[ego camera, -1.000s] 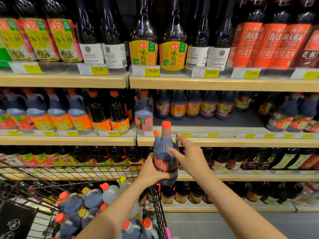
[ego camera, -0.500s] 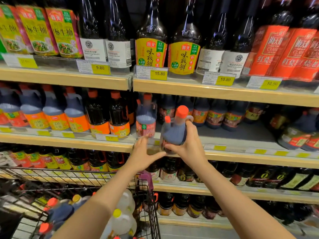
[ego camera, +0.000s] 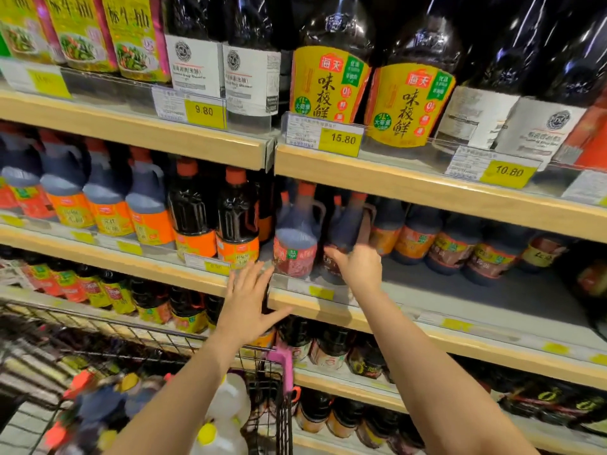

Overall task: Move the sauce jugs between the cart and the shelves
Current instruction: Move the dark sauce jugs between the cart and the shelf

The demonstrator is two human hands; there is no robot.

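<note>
A dark sauce jug with an orange cap and a side handle stands on the middle shelf, just right of a like jug with a red label. My right hand wraps the lower body of the right jug from the front and hides its label. Below and to the left, my left hand hovers with fingers spread in front of the shelf edge, holding nothing. The wire cart at lower left holds several jugs, some dark with orange caps, some pale with yellow caps.
Rows of orange-labelled sauce bottles fill the middle shelf to the left, and dark bottles stand further back on the right. Tall bottles and price tags line the shelf above. A pink cart handle part sticks up beside the lower shelf.
My right hand carried the jug up from above the cart and set it on the middle shelf beside the red-labelled jug. My left hand let go and dropped away, fingers spread.
</note>
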